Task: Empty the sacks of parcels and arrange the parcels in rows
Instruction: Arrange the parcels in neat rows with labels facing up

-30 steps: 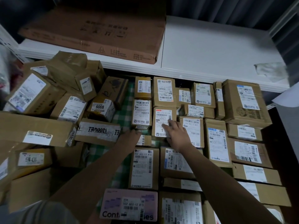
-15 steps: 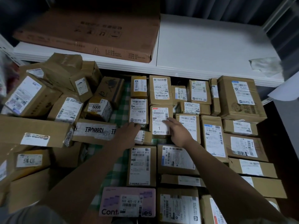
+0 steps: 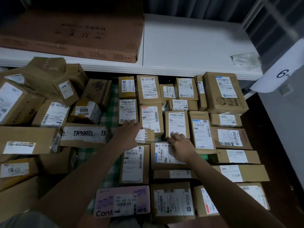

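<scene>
1. On the left lies a loose heap of parcels (image 3: 41, 102), tilted and overlapping, not yet set in rows. A small box there reads "6008" (image 3: 83, 110); a long carton in front of it carries tape printed "TAOOOCI" or similar (image 3: 83, 133).
2. The left hand (image 3: 127, 134) reaches forward with fingers stretched out, the tips touching the near edge of a labelled parcel (image 3: 128, 111). It holds nothing that I can see. A small low parcel (image 3: 145, 136) lies just beside its thumb.
3. The right hand (image 3: 181, 148) rests on a parcel marked "501E-M1 A21B" (image 3: 162, 155). Its fingers bend loosely at the near edge of the parcel behind (image 3: 176, 125); whether they pinch anything I cannot tell.
4. My judgement: the step in hand is tidying the middle rows, closing the gap where the small parcel sits. The next move calls for nudging that parcel square with its neighbours, then drawing more from the heap.
5. Other writing: "502 602-12 815" on a tall parcel (image 3: 134, 163) and again on the pink box (image 3: 122, 200), which shows "Cont…es". The parcel with a handwritten "1" (image 3: 150, 118) reads "642 L714-00 015".
6. At far right, a white card (image 3: 283, 74) shows "6-". Smaller print is too blurred to read.
</scene>
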